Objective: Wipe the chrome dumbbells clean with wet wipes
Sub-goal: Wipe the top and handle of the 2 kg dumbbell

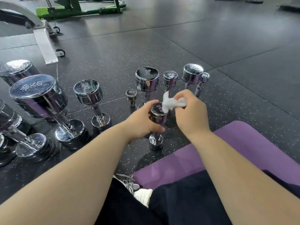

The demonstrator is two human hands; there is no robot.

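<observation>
A small chrome dumbbell marked 2KG stands upright on the dark rubber floor in front of me. My left hand grips its handle and upper head from the left. My right hand pinches a crumpled white wet wipe, which touches the top face of that dumbbell. Several other chrome dumbbells stand upright around it: a 5KG one, a tiny 1KG one, a mid-size one and a large one at the left.
More chrome dumbbells stand at the back right. A purple mat lies under my legs at the lower right. A white bench frame on wheels and green equipment stand at the far left.
</observation>
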